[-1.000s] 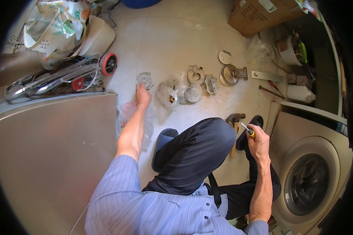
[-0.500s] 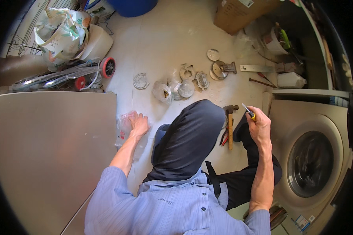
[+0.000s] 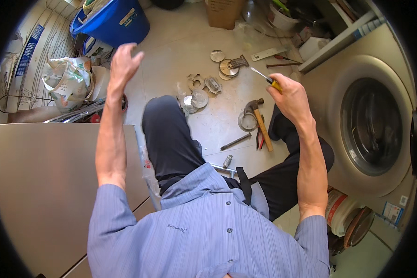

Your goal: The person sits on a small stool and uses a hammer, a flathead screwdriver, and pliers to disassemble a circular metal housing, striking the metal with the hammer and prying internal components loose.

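Note:
My right hand [image 3: 289,98] is closed around the yellow-and-black handle of a screwdriver [image 3: 260,74], its metal blade pointing up and left. My left hand [image 3: 124,67] is raised with nothing in it, thumb apart from the fingers, just below the blue bucket [image 3: 129,25]. Under my right hand lie a wooden-handled hammer [image 3: 262,125], red-handled pliers [image 3: 260,138] partly behind it, and a round metal part [image 3: 247,121]. A long bolt-like rod [image 3: 236,142] and a small metal fitting [image 3: 227,161] lie nearer my lap.
Metal discs and plates, among them a round disc [image 3: 199,98] and a spool-like piece [image 3: 229,68], are scattered ahead on the floor. A washing machine [image 3: 331,92] stands right, a flat metallic panel [image 3: 65,185] left. Beyond are a patterned bag [image 3: 69,88] and a cardboard box [image 3: 223,11].
My left hand has left the clear plastic bag and risen up and left toward the blue bucket. My right hand has moved up and slightly left, still holding the screwdriver. The view has shifted.

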Available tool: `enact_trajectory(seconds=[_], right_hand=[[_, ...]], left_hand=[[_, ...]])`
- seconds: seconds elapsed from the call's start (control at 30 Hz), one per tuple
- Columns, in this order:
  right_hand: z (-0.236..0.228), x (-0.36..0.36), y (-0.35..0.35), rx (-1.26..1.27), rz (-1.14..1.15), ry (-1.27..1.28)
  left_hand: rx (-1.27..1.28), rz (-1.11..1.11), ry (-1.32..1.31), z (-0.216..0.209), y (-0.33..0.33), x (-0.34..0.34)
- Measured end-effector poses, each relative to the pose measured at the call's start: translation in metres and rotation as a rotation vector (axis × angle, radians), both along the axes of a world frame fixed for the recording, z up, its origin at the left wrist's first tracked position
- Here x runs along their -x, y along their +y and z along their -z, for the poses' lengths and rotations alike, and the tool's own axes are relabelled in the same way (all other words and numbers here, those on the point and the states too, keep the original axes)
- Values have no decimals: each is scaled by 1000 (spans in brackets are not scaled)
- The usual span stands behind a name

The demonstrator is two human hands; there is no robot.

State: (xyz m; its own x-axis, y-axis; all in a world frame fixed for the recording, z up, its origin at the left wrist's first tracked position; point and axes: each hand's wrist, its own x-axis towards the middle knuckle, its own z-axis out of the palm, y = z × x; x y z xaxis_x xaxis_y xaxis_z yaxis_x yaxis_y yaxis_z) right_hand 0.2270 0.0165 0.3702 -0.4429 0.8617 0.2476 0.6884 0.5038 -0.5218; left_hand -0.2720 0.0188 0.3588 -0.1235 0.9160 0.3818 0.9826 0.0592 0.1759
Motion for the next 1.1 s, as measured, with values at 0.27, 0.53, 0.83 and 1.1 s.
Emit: enact_trajectory(seconds=[0.27, 0.53, 0.83, 1.1], right_hand=[[-9, -4, 3, -113, -28, 51], [-9, -1, 2, -19, 34, 57], [1, -5, 9, 120, 81, 6], [13, -3, 12, 186, 77, -61]], left_hand=[[232, 214, -253, 5, 71, -140], [748, -175, -539, 268, 10, -106], [664, -176, -459, 338, 17, -131], [845, -176, -403, 368, 39, -118]])
